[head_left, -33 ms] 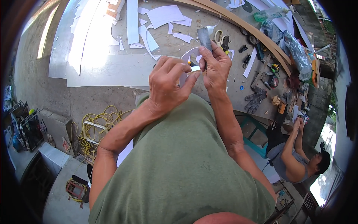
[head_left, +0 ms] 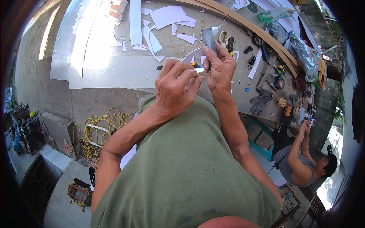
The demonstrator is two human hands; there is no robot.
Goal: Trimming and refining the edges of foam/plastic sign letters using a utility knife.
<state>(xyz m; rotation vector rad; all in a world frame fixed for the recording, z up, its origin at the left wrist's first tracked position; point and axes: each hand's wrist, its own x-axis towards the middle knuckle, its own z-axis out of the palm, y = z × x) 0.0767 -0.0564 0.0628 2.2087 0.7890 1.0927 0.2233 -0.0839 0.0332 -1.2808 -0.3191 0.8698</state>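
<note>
Over the near edge of the worktable, my right hand (head_left: 220, 70) grips a flat, dark grey strip (head_left: 208, 39) that looks like sandpaper, thumb pressed on its face. Beside it, my left hand (head_left: 175, 85) is closed, with thumb and fingertips pinched by a thin white curved piece (head_left: 193, 56). That piece arches up between the two hands, and its lower part is hidden behind my left fingers. Just past the strip's top shows a white nozzle (head_left: 215, 29) with a long thin tip. Scissors with pale yellow handles (head_left: 222, 37) lie right of the strip.
White sheet offcuts (head_left: 169, 16) are strewn across the table. A large pale sheet (head_left: 110, 74) covers its left part. Long brown strips (head_left: 243, 22) curve along the far right, near a grey glove (head_left: 261, 102). Another person (head_left: 300, 159) works at the right.
My left hand has shifted slightly to the right, its fingers a little more bunched. My right hand and the grey strip have hardly moved.
</note>
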